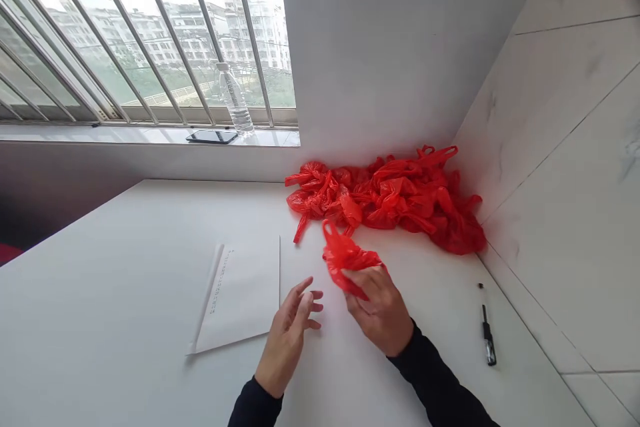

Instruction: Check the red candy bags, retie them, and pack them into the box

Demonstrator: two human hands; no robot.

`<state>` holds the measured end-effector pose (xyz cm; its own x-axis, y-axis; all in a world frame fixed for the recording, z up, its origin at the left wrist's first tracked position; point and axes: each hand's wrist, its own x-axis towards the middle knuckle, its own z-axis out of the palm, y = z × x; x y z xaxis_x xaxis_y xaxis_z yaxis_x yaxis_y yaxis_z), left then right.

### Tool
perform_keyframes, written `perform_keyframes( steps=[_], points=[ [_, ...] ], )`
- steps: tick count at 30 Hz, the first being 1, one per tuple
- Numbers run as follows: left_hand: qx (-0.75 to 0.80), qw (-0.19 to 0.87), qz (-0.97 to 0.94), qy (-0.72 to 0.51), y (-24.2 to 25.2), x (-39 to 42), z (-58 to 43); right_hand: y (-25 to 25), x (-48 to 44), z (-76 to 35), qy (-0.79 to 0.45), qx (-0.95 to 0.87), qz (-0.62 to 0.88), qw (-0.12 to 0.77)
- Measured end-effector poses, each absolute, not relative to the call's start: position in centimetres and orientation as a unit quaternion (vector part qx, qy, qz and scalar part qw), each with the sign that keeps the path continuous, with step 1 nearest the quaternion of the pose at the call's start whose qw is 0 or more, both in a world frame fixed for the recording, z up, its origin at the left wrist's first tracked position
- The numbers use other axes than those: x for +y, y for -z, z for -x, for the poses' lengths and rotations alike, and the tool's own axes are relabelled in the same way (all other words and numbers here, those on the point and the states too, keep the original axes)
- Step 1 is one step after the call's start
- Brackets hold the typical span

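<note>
A crumpled red plastic bag (345,257) is gripped in my right hand (377,307), with one of its loop handles sticking up at the top. To its left, my left hand (290,330) holds nothing; its fingers are apart and bent, turned toward the bag without touching it. Behind both hands lies a long heap of red plastic bags (395,193) against the wall. White paper sheets (243,293) with a line of small print along the left side lie just left of my left hand.
The white table (125,293) meets a marbled wall (575,180) at the right. A black pen (487,340) lies near that wall. On the windowsill are a dark phone (213,137) and a clear water bottle (235,103), below the barred window.
</note>
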<state>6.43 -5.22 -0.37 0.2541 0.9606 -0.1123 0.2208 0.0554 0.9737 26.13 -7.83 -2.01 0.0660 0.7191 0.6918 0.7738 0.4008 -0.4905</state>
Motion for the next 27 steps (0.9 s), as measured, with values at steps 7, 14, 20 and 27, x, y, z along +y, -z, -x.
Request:
perform_keyframes(
  steps=[7, 14, 20, 27],
  points=[
    [0.472, 0.61, -0.468, -0.431, 1.3, -4.2, -6.9, 1.3, -9.1, -23.2, -0.07, -0.713, 0.475, 0.512],
    [0.454, 0.616, -0.458, -0.451, 2.0, -4.7, -6.6, 1.8, -8.1, -26.4, -0.107, -0.608, 0.59, 0.521],
    [0.458, 0.599, -0.461, -0.467, 2.1, -5.1, -6.9, 1.4, -8.0, -26.1, -0.161, -0.623, 0.583, 0.497],
    [0.491, 0.53, -0.478, -0.5, -0.2, -5.4, -5.9, 0.9, -8.5, -25.8, -0.15, -0.621, 0.559, 0.528]
  ],
)
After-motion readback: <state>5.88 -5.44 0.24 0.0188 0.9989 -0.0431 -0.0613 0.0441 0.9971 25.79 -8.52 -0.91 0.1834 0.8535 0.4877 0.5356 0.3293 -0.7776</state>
